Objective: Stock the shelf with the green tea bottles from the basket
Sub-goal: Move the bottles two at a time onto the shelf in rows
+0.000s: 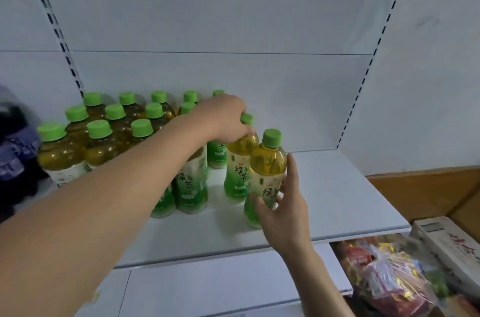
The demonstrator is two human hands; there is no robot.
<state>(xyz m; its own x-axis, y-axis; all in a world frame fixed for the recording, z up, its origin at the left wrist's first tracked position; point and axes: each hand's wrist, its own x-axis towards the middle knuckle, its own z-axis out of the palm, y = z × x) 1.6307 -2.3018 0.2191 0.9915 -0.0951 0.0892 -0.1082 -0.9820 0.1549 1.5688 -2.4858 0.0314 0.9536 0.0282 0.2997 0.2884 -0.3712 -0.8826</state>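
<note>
both hands hold upright green tea bottles on the shelf (337,200): left hand (228,119) grips the neck of the rear bottle (240,161), right hand (281,205) wraps the front bottle (267,174), touching just right-front. open shelf lies rightward; basket unseen.

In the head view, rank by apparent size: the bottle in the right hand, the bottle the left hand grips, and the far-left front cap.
1. Bottle in the right hand, though it is nearest the camera.
2. Bottle the left hand grips, partly hidden.
3. Far-left front cap, clearly smallest.
</note>
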